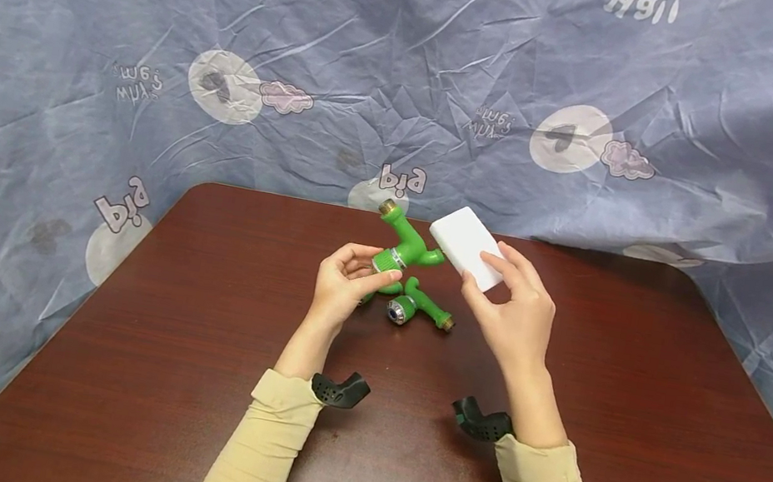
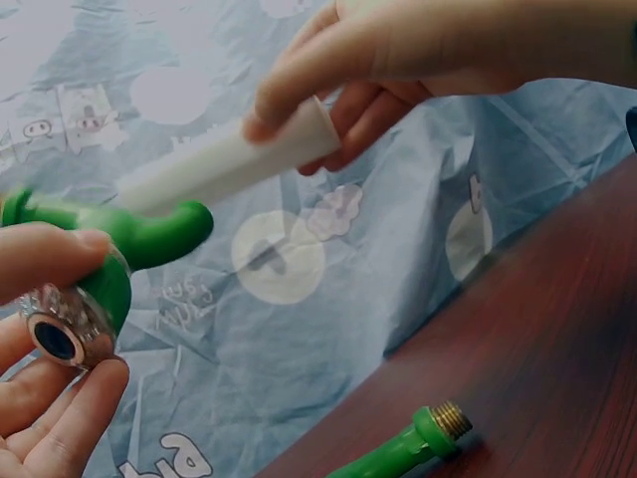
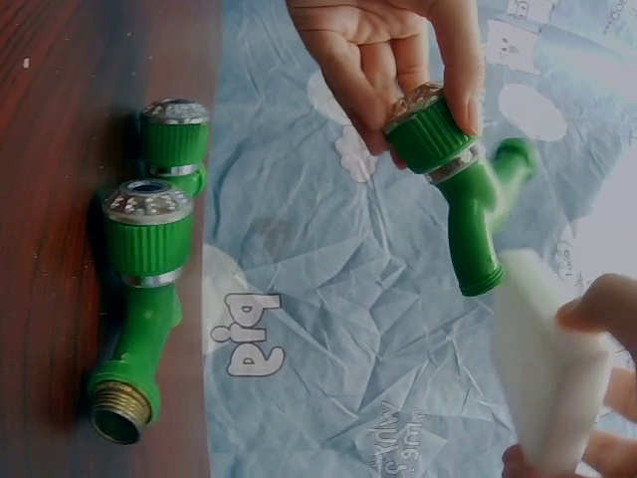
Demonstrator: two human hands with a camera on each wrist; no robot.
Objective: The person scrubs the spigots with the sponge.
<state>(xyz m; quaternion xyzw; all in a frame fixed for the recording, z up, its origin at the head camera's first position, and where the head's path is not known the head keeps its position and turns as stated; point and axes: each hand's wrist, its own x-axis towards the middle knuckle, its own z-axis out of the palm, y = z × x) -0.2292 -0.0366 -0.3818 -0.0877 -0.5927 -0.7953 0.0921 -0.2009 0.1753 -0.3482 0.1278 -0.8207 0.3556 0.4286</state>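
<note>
In the head view my left hand (image 1: 342,284) pinches a green tap (image 1: 410,246) by its ribbed knob, above the table. The tap has a brass threaded end and a short curved spout. My right hand (image 1: 524,322) holds a white sponge-like block (image 1: 465,245) between thumb and fingers. In the right wrist view the block (image 3: 547,368) is right at the mouth of the tap's spout (image 3: 476,254). Below the hands, a second green tap (image 1: 430,309) lies on the table. Another green tap (image 3: 174,139) lies beside it, partly hidden behind the left hand in the head view.
The dark red-brown table (image 1: 183,377) reaches back to a wrinkled blue printed cloth (image 1: 353,67) hanging behind it. Black wrist mounts (image 1: 342,391) sit at both cuffs of the yellow sleeves (image 1: 259,444).
</note>
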